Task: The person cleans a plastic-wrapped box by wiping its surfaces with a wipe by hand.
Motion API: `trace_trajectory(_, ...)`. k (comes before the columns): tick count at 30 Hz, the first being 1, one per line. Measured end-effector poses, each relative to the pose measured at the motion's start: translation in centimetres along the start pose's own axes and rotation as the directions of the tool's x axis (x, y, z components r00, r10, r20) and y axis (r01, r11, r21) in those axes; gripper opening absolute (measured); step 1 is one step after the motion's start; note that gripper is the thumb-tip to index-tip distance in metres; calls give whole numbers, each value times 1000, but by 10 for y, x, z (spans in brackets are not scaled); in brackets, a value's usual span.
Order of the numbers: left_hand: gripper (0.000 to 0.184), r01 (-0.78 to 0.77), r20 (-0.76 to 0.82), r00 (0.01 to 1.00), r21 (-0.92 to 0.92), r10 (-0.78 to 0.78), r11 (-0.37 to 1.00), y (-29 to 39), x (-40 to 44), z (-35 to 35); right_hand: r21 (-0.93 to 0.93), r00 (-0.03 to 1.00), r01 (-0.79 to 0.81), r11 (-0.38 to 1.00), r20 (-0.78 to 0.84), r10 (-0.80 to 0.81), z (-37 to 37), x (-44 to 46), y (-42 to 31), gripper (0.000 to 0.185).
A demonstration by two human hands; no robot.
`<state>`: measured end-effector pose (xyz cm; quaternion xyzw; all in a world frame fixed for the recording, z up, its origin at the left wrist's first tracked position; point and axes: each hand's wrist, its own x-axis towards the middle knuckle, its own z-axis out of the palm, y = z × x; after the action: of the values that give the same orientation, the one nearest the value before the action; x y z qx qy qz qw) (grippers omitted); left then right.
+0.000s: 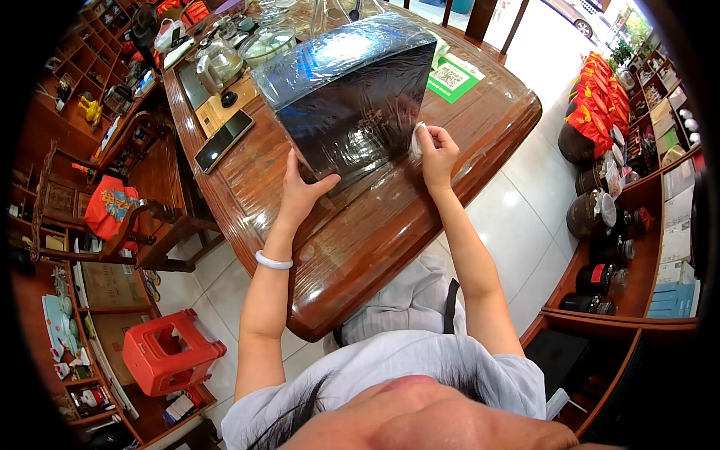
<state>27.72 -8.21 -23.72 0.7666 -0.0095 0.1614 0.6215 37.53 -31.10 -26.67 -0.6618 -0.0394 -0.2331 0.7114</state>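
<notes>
A large dark box (pixel 352 124) in clear, shiny plastic wrap stands on the brown wooden table, its top catching bright glare. My left hand (pixel 304 186) holds its lower left corner, the thumb along the bottom edge and the fingers up the side. Pinched in my right hand (pixel 436 154) is a small crumpled white wad (pixel 416 142), perhaps tissue or cloth, close against the box's lower right side. A phone (pixel 224 141) lies left of the box. Behind the box's right edge lies a green card with a QR code (pixel 450 77).
The wooden table (pixel 375 232) has a rounded near edge. Glass teapots (pixel 219 64) and a lidded glass bowl (pixel 268 45) stand at its far left. A red plastic stool (pixel 169 351) and a carved chair (pixel 142 195) are to the left. Shelves and red-covered jars (pixel 596 112) line the right.
</notes>
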Motion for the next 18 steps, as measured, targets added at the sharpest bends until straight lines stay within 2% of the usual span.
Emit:
trace_trajectory(4,68,-15,0,1000,-25,15,1000,0,1,1,147,996,-86,985,4,86,-3,0,-2,17)
trace_trajectory(6,67,-13,1,1000,-41,13,999,3,0,1,24,998,18,1000,63,-20,-1,-4,-2,16)
trace_trajectory(8,67,-11,3,1000,-56,11,998,5,-1,2,-72,950,276,958,172,-261,2,-7,-4,13)
trace_trajectory(10,65,-39,-6,999,-31,38,999,4,0,2,-145,892,429,892,221,-393,5,-8,-10,13)
trace_trajectory(17,65,-37,-10,999,-28,37,999,4,0,3,-157,930,351,923,177,-323,4,-7,-3,14)
trace_trajectory(18,65,-38,-10,999,-35,38,999,4,0,3,-136,948,300,944,149,-280,5,-7,-1,15)
